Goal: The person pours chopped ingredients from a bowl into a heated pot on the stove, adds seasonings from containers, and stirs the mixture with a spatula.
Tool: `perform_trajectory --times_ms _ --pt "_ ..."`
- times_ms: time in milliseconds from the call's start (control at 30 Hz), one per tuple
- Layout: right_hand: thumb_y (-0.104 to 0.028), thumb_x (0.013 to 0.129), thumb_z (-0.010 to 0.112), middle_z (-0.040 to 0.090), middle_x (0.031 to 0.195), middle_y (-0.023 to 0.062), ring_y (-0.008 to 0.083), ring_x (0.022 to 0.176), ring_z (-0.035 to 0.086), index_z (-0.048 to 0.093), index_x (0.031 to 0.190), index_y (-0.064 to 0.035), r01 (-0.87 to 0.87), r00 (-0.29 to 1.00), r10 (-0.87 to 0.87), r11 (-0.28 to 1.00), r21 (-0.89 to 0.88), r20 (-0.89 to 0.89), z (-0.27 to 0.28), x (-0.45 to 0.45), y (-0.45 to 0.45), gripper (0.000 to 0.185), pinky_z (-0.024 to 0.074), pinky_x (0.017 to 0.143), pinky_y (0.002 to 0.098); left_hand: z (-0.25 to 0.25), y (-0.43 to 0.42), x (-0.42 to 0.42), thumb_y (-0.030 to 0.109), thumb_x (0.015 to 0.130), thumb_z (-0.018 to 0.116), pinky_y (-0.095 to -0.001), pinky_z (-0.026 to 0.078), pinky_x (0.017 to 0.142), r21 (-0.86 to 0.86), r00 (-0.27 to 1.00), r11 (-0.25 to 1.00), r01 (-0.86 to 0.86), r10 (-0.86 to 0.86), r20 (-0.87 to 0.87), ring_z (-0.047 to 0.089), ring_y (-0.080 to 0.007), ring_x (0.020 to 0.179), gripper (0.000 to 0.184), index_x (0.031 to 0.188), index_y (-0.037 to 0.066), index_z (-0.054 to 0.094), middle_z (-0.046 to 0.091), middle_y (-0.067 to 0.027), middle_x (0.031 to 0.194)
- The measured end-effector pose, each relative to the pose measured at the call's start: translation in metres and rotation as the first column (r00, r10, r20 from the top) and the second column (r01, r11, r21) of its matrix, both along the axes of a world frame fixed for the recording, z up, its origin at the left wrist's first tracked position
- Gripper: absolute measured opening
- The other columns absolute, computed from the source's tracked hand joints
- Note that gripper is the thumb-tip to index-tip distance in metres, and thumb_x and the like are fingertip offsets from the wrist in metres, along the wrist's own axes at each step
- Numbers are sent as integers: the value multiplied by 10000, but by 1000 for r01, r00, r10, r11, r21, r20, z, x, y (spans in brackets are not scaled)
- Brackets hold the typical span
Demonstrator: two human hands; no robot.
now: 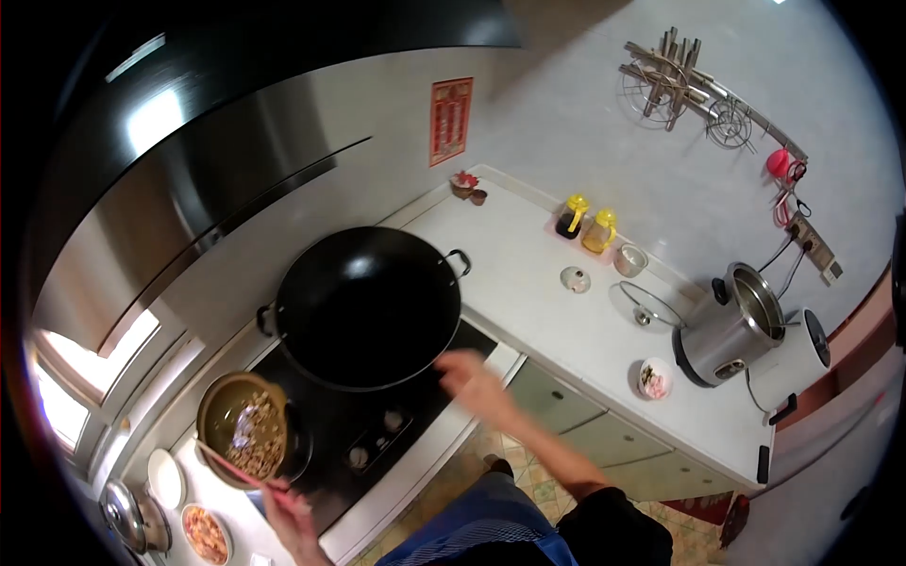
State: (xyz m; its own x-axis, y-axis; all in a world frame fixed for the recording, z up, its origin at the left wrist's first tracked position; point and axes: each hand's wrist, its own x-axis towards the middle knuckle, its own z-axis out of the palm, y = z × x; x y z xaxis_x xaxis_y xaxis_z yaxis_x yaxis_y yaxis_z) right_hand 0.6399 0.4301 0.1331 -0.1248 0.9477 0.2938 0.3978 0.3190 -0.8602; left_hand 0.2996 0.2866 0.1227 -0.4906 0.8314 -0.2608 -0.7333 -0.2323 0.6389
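Note:
My left hand (289,519) is closed around a pair of chopsticks (225,463), red near the fingers and paler toward the far end. They lie across the near rim of a round pan with a gold-brown inside (215,415). Chopped brownish food (257,439) sits in that pan. A large black wok (368,307) with two loop handles stands on the black stove (415,415), and nothing shows inside it. My right hand (472,382), somewhat blurred, hovers by the wok's near right edge with its fingers loosely apart and nothing visible in them.
To the left are a white dish (167,479), a bowl of reddish food (206,534) and a lidded pot (127,517). Along the right counter (528,283) stand yellow-topped bottles (598,231), a glass lid (646,307), a small food bowl (655,379) and a steel cooker (727,330).

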Motion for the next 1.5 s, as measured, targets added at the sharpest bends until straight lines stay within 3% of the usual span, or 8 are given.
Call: perform_trajectory --times_ms 200,467,600,700,967,1200,1300,1500 --pt "-191 891 517 649 798 135 221 670 632 614 939 -28 704 704 -706 683 193 -72 -72 355 202 196 490 610 342 -39 32 13 280 991 400 -184 319 416 146 993 989 -12 -6 121 364 -52 495 245 900 62 467 445 2 698" --pt "-325 814 610 623 868 263 371 820 616 580 980 57 810 394 -880 468 352 265 -133 555 327 418 478 709 401 -32 75 63 254 984 420 -183 309 386 34 978 978 -208 206 41 366 -55 479 240 888 38 461 473 -14 678" --pt "-369 794 647 629 823 160 240 746 589 584 897 26 838 537 -803 544 -53 258 -142 569 354 413 465 662 356 -44 78 58 250 980 434 -183 291 383 138 999 990 14 -9 -35 375 -58 481 247 861 35 462 487 -31 681" --pt "-317 895 551 559 762 11 88 681 530 554 899 -58 647 647 -726 684 -336 -234 -130 557 351 259 461 613 251 -31 92 75 260 979 436 -184 284 386 10 973 977 -212 210 91 364 -58 480 264 838 38 454 458 -21 667" --pt "-307 916 538 462 693 -20 79 627 454 510 819 -86 633 622 -609 761 -141 -492 -61 553 319 243 410 580 226 -29 99 68 259 993 396 -192 277 402 46 991 991 -122 119 59 337 -68 495 279 833 34 440 434 -21 682" --pt "-371 912 532 388 610 -62 56 531 355 519 764 -134 697 704 -704 659 282 -94 29 556 278 279 299 475 231 -20 98 74 308 978 422 -165 228 308 -49 983 982 -183 184 18 242 -17 400 213 868 134 475 345 66 619" --pt "-410 912 477 300 529 -66 58 450 292 472 669 -161 691 709 -669 722 31 -224 33 572 285 349 247 409 245 0 82 80 260 968 453 -164 226 340 -35 988 988 -148 149 27 249 -11 420 181 829 146 467 347 64 614" --pt "-488 930 440 285 586 -68 36 509 253 391 689 -161 257 722 -229 965 -54 -653 143 280 187 409 167 448 204 19 28 71 277 951 458 -177 259 365 -140 992 983 -122 123 2 316 -31 412 194 865 103 470 431 26 630"
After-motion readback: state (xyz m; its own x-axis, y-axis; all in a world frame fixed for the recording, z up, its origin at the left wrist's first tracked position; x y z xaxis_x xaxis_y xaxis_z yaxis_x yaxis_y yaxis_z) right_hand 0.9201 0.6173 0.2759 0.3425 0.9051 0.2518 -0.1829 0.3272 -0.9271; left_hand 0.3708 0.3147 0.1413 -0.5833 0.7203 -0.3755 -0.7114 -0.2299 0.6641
